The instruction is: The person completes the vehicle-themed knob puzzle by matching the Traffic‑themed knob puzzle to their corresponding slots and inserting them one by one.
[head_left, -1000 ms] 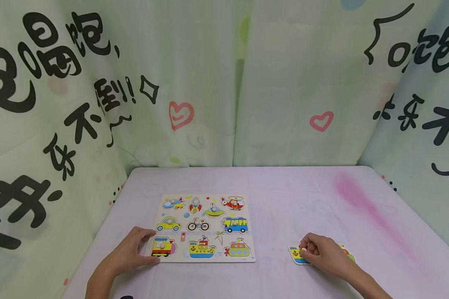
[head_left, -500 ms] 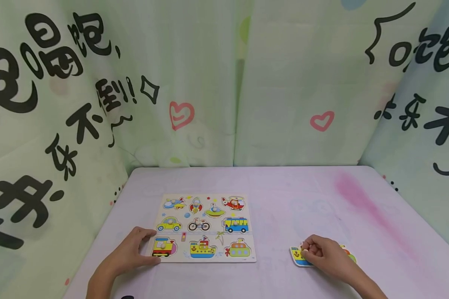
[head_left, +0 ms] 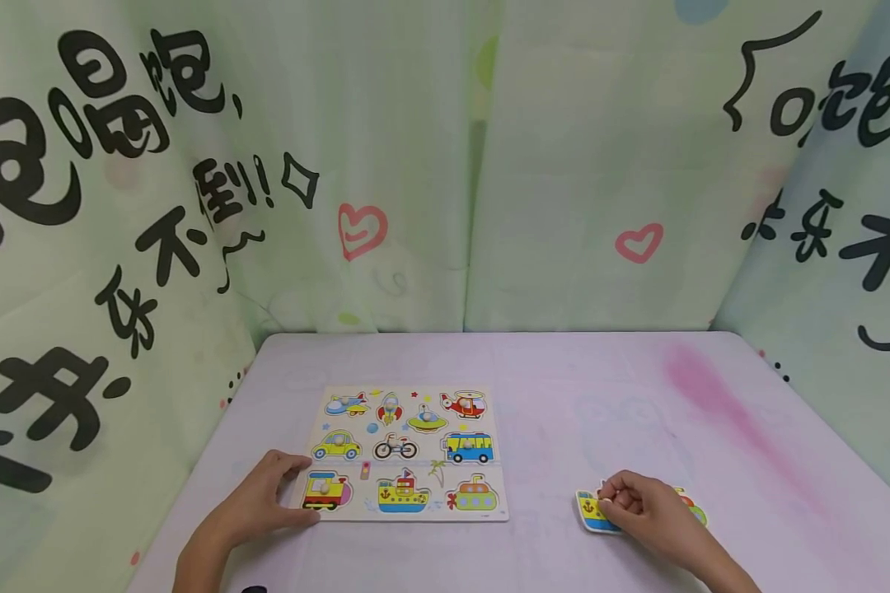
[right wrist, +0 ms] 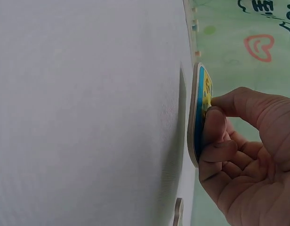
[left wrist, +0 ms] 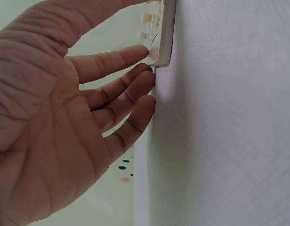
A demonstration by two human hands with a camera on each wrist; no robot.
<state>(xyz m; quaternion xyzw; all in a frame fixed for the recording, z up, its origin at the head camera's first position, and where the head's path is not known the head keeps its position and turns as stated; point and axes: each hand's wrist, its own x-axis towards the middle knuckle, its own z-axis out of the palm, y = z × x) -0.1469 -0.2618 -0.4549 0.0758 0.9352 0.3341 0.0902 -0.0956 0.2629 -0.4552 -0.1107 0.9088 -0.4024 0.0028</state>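
My right hand [head_left: 656,515] pinches a flat ship-shaped puzzle piece [head_left: 589,511] between thumb and fingertips. Yellow above and blue below, the piece bears an anchor mark; the fingers cover its middle. In the right wrist view, the ship piece [right wrist: 199,113] stands off the cloth with a shadow beneath it. My left hand [head_left: 255,506] touches the left edge of a white vehicle puzzle board [head_left: 428,449], index finger higher up and thumb at the near corner. Seen from the left wrist, the other fingers are spread loosely beside the board's corner [left wrist: 163,59].
Behind the right hand lies another piece [head_left: 693,504], red and green, mostly hidden. The board carries several vehicle pictures, some with knobs. A pale cloth covers the table [head_left: 564,412], and printed curtains [head_left: 549,165] hang along its back and sides.
The right hand has shifted slightly toward the near side with the ship piece, whose near edge now sits a little lower in view. The left hand stays at the board's edge.
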